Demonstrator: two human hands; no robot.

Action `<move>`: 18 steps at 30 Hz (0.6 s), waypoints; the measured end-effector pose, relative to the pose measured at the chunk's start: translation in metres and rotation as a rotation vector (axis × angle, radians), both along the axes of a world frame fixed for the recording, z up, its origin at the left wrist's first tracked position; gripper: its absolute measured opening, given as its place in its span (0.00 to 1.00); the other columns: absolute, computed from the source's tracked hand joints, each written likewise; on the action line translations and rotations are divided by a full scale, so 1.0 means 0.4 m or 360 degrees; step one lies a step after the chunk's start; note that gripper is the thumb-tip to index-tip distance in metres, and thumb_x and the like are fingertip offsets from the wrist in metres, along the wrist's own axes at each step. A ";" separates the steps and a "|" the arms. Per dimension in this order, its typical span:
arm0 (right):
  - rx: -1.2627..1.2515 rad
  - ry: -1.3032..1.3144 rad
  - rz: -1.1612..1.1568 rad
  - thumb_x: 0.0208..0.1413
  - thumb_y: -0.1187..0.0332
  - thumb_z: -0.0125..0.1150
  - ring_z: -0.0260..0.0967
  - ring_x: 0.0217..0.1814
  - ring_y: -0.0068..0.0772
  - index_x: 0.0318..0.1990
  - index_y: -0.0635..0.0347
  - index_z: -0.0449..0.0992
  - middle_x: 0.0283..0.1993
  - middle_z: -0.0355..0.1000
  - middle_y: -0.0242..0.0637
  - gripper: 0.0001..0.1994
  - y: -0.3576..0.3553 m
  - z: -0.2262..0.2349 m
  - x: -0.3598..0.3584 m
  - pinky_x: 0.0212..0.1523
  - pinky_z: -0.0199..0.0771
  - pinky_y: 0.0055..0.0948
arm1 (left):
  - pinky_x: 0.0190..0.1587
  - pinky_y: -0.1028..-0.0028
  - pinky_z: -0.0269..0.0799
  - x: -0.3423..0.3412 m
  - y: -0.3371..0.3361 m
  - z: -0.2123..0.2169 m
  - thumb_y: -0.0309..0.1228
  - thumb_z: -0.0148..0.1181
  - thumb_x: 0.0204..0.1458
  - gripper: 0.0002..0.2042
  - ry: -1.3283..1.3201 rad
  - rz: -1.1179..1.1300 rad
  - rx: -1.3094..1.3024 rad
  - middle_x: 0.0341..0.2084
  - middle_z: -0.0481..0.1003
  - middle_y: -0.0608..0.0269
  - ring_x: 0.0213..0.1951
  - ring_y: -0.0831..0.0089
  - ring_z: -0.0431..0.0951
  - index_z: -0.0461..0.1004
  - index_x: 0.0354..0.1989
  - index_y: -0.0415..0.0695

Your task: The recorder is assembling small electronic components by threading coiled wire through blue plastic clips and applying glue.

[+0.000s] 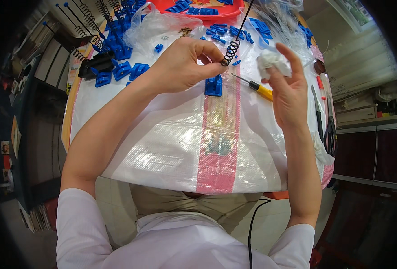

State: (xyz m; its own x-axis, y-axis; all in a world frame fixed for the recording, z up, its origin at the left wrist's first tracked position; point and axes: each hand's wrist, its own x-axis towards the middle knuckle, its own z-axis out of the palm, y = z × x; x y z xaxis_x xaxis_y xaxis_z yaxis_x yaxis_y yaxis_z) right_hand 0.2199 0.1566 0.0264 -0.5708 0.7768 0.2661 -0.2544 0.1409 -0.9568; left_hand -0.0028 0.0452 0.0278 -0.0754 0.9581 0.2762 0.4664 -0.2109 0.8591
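My left hand (185,62) pinches the coiled end of a thin black spring rod (232,45) that slants up toward the far edge. My right hand (288,87) is raised beside it, fingers wrapped around a crumpled white cloth (272,60), index finger pointing up. Below the coil a blue plastic bracket (213,85) lies flat on the white woven sheet (162,143) covering the table. A yellow-handled screwdriver (257,88) rests just right of the bracket, between my hands.
Several blue brackets (122,67) with black spring rods fitted stand at the far left. Loose blue parts fill a red tray (198,10) and clear bags (158,27) at the back. Pliers and scissors (328,132) lie at the right edge.
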 end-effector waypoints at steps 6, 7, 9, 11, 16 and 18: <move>0.0211 -0.0505 0.0086 0.59 0.71 0.67 0.67 0.25 0.12 0.49 0.65 0.80 0.30 0.75 0.27 0.12 -0.041 -0.022 -0.026 0.26 0.66 0.17 | 0.43 0.77 0.71 0.001 0.001 0.001 0.28 0.67 0.55 0.06 -0.0060 -0.0034 0.0007 0.30 0.79 0.71 0.35 0.83 0.76 0.81 0.37 0.39; 0.0194 -0.0509 0.0106 0.59 0.71 0.66 0.67 0.25 0.12 0.48 0.65 0.80 0.30 0.75 0.27 0.12 -0.048 -0.022 -0.035 0.25 0.65 0.17 | 0.42 0.77 0.71 0.001 -0.001 0.002 0.28 0.67 0.55 0.06 -0.0068 -0.0036 0.0006 0.30 0.79 0.71 0.35 0.83 0.76 0.81 0.37 0.39; 0.0227 -0.0579 0.0112 0.58 0.71 0.66 0.66 0.23 0.11 0.47 0.66 0.79 0.28 0.73 0.27 0.12 -0.055 -0.017 -0.045 0.24 0.64 0.17 | 0.42 0.78 0.71 0.001 -0.002 0.002 0.28 0.66 0.55 0.05 -0.0079 -0.0033 0.0001 0.30 0.79 0.71 0.35 0.83 0.76 0.81 0.37 0.39; 0.0253 -0.0628 0.0107 0.58 0.70 0.66 0.66 0.24 0.11 0.47 0.66 0.79 0.27 0.72 0.27 0.12 -0.053 -0.019 -0.050 0.23 0.63 0.17 | 0.42 0.78 0.71 0.001 -0.003 0.002 0.28 0.66 0.55 0.05 -0.0082 -0.0023 -0.0006 0.30 0.79 0.71 0.35 0.83 0.76 0.81 0.37 0.39; 0.0225 -0.0668 0.0125 0.58 0.70 0.66 0.67 0.23 0.12 0.48 0.67 0.79 0.25 0.72 0.27 0.13 -0.054 -0.014 -0.057 0.22 0.62 0.18 | 0.42 0.77 0.72 -0.002 0.000 -0.002 0.28 0.66 0.56 0.06 -0.0055 -0.0050 0.0024 0.30 0.79 0.70 0.35 0.83 0.76 0.80 0.36 0.39; 0.0189 -0.0653 0.0126 0.58 0.70 0.66 0.67 0.23 0.12 0.48 0.67 0.78 0.24 0.71 0.27 0.13 -0.058 -0.012 -0.058 0.22 0.62 0.18 | 0.42 0.77 0.72 -0.002 0.001 -0.001 0.28 0.66 0.56 0.06 -0.0051 -0.0059 0.0025 0.30 0.79 0.70 0.35 0.82 0.76 0.80 0.36 0.39</move>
State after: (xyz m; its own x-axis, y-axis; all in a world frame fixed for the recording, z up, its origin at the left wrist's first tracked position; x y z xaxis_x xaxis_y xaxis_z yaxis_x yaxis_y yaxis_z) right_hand 0.1967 0.1335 0.0214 -0.7046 0.7039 0.0896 0.1289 0.2512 -0.9593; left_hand -0.0037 0.0455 0.0274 -0.0488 0.9560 0.2892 0.4303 -0.2411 0.8699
